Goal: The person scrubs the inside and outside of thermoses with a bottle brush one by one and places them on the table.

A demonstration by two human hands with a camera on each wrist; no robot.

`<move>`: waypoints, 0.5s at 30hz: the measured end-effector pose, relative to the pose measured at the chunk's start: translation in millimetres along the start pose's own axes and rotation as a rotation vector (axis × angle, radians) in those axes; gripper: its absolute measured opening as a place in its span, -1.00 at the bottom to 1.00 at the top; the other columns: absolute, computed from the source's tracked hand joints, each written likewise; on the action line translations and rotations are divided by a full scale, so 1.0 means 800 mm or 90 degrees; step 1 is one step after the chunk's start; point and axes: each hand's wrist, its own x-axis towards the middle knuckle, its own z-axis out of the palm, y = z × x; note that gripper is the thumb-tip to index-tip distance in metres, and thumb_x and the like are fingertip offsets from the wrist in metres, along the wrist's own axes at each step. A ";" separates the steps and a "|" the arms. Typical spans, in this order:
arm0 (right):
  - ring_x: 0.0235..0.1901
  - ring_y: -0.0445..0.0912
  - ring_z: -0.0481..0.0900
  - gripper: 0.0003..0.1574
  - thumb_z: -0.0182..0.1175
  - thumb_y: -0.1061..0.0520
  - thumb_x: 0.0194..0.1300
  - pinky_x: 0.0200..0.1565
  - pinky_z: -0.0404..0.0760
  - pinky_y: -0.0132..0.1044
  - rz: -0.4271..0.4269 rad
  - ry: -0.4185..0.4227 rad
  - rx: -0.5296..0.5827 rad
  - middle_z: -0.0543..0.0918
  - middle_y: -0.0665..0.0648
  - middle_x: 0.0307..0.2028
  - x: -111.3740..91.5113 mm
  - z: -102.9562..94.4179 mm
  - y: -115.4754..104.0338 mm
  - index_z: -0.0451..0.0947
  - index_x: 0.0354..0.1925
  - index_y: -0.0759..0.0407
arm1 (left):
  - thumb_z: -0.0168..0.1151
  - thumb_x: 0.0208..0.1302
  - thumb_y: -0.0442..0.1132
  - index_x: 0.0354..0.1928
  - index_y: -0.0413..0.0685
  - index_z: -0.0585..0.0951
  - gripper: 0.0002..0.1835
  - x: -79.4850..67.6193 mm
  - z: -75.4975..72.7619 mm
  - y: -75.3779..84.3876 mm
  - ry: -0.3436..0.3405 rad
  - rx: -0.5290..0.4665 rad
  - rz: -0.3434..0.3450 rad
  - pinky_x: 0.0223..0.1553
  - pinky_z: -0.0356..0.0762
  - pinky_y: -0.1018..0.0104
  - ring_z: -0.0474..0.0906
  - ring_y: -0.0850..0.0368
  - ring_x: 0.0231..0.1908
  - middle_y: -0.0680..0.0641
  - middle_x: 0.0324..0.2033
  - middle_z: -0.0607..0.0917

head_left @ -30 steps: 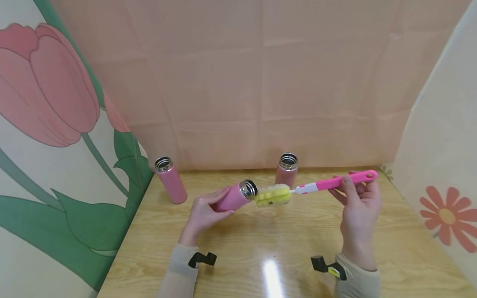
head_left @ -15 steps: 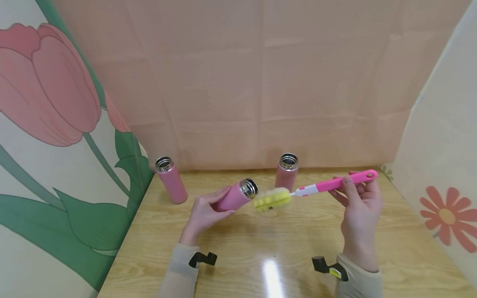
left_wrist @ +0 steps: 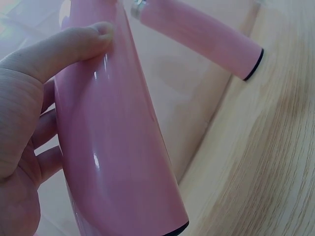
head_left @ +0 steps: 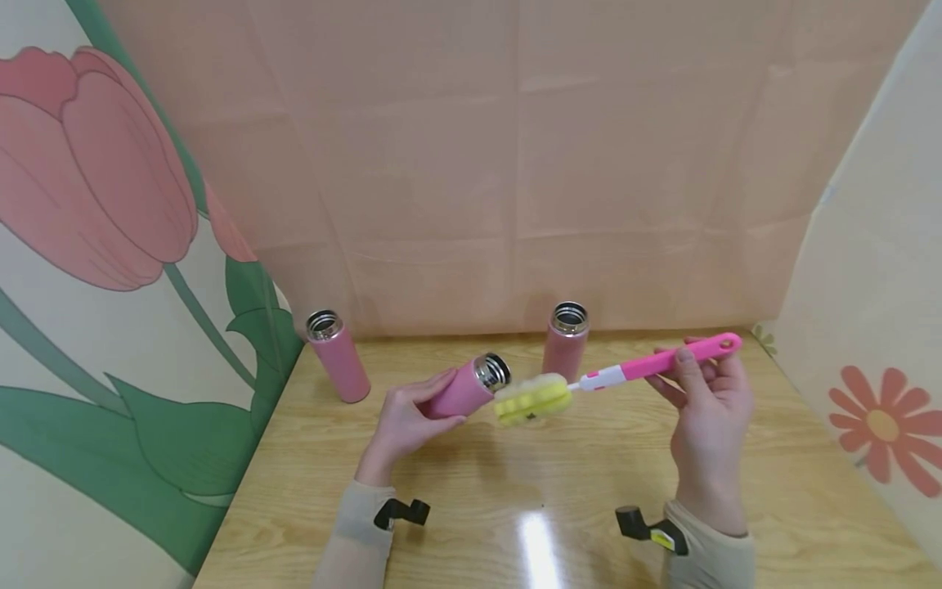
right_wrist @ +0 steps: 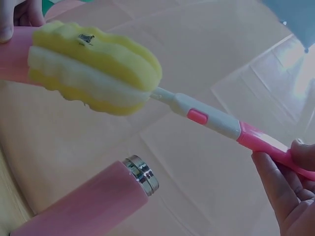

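In the head view my left hand (head_left: 405, 421) grips a pink bottle (head_left: 459, 391) round its body, tilted with its open steel mouth up and to the right. The left wrist view shows the thumb (left_wrist: 74, 49) lying along that bottle's side. My right hand (head_left: 710, 417) pinches the pink handle of a bottle brush (head_left: 680, 357) between thumb and fingers. The brush's yellow and white sponge head (right_wrist: 93, 71) points left. It overlaps the lower edge of the held bottle's mouth in the head view, outside the opening.
A second pink bottle (head_left: 342, 364) stands uncapped at the back left of the wooden table (head_left: 471, 507). Behind the brush stands a third uncapped bottle (head_left: 565, 348), near the pink backdrop (head_left: 515, 204). Flower-printed panels flank the table on both sides.
The right hand has shifted slightly left with the brush, and the sponge head sits a little lower and further left by the bottle's mouth. The left hand and its bottle look nearly still.
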 end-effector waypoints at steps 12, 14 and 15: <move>-0.17 0.04 0.82 -0.70 0.29 0.23 0.52 -0.16 0.80 -0.13 0.019 0.005 0.010 0.74 0.28 -0.13 -0.001 0.002 0.000 0.55 0.11 0.37 | 0.76 0.01 -0.30 0.32 -0.08 0.68 -0.24 -0.001 0.001 -0.001 -0.001 -0.005 0.002 0.29 0.58 0.01 0.65 -0.08 0.26 -0.05 0.25 0.68; -0.16 0.04 0.82 -0.66 0.31 0.21 0.50 -0.15 0.80 -0.12 0.023 0.008 0.022 0.73 0.29 -0.13 -0.001 0.002 0.001 0.55 0.12 0.38 | 0.76 0.01 -0.29 0.33 -0.08 0.68 -0.24 -0.001 0.002 -0.001 -0.001 -0.006 0.003 0.28 0.59 0.01 0.65 -0.08 0.26 -0.04 0.25 0.69; -0.16 0.04 0.82 -0.64 0.32 0.20 0.49 -0.15 0.80 -0.12 0.024 0.009 0.027 0.73 0.30 -0.13 -0.001 0.002 0.001 0.55 0.13 0.38 | 0.76 0.01 -0.29 0.33 -0.08 0.68 -0.24 -0.001 0.002 -0.001 -0.002 -0.006 0.004 0.28 0.59 0.01 0.65 -0.08 0.26 -0.04 0.25 0.69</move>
